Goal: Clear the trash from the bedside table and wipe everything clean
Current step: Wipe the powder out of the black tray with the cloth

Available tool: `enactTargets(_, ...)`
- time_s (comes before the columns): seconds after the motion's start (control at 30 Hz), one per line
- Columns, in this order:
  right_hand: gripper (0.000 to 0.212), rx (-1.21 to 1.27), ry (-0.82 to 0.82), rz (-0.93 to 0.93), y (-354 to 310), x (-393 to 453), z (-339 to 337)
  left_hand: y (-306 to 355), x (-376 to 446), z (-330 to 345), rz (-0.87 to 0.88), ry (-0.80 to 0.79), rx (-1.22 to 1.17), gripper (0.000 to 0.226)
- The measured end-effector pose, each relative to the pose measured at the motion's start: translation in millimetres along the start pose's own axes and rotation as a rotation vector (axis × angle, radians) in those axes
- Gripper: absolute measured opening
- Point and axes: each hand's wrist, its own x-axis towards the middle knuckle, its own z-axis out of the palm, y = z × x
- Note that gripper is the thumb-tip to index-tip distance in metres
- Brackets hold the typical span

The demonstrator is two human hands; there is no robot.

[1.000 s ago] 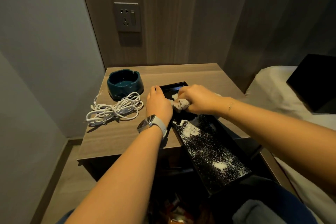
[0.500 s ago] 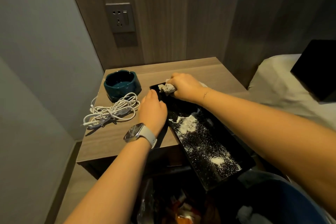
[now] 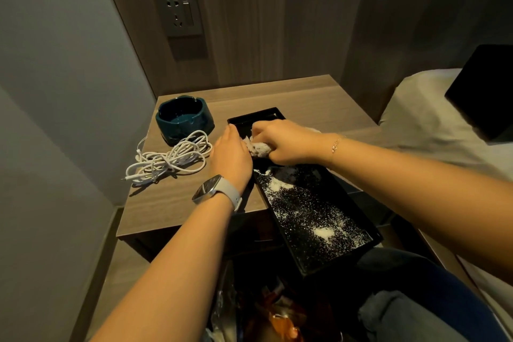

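She's wiping the black tray (image 3: 319,219): right hand (image 3: 286,141) is bunching a tissue (image 3: 259,148) in its grip, left hand (image 3: 231,154) is lying flat, steadying. Next, I'd guess, she's needing to sweep the white grit (image 3: 323,232) toward the bin.

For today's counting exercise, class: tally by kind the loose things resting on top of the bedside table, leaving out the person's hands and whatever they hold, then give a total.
Ashtray: 1
Cable bundle: 1
Tray: 1
Total: 3
The tray only partly rests on the table; its near end sticks out past the front edge.
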Motion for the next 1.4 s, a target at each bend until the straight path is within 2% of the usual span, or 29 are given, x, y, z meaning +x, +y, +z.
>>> enactTargets(0.1,0.018,-0.016,-0.04,-0.059,-7,-19,-3,1,0,-1,-0.011,-0.017,0.007,0.033)
enactTargets(0.27,0.009,0.163,-0.229,-0.023,-16,-40,-23,3,-1,-5,-0.031,-0.046,0.004,0.036)
enactTargets(0.3,0.01,0.202,-0.221,0.009,-15,-41,-30,3,-1,-5,-0.026,-0.048,-0.002,0.037)
enactTargets(0.43,0.014,0.28,-0.009,0.152,9,-16,-56,-1,2,-1,-0.018,-0.038,-0.03,0.035)
enactTargets(0.67,0.007,0.052,-0.027,0.331,29,61,-29,-4,4,2,-0.001,-0.017,-0.054,0.035)
enactTargets(0.77,0.01,0.032,0.043,0.263,24,64,-9,-3,4,1,-0.016,0.008,-0.064,0.028)
enactTargets(0.83,0.015,0.06,0.025,0.187,15,46,-1,-2,4,0,-0.041,-0.015,-0.056,0.035)
enactTargets(0.97,0.008,0.122,0.036,0.099,-7,-3,2,0,1,-1,-0.03,-0.04,-0.019,0.034)
enactTargets(1.03,0.016,0.152,-0.011,0.062,-16,-27,-2,2,0,-3,-0.032,-0.034,-0.007,0.035)
enactTargets(1.1,0.004,0.174,-0.081,0.023,-24,-48,-7,4,-1,-4,-0.04,-0.034,-0.009,0.035)
enactTargets(1.17,0.009,0.224,-0.165,0.0,-31,-63,-13,5,-1,-5,-0.044,-0.031,-0.017,0.032)
enactTargets(1.27,0.006,0.365,-0.196,0.097,-22,-66,-34,3,0,-3,-0.04,-0.032,-0.024,0.03)
enactTargets(1.4,0.013,0.33,0.008,0.255,8,-23,-64,-1,2,-1,-0.016,-0.021,-0.039,0.027)
